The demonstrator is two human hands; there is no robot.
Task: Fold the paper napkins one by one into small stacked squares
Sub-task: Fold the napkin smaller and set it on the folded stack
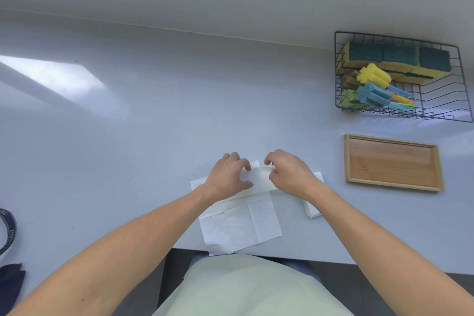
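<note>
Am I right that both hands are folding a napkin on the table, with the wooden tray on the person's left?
Not quite. In the head view both hands, left hand and right hand, are folding the napkin on the table, but the wooden tray is on the person's right.

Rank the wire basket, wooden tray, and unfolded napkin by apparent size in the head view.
1. Wire basket, largest.
2. Wooden tray and unfolded napkin: look alike; the hands cover part of the napkin, so I won't rank them.
</note>
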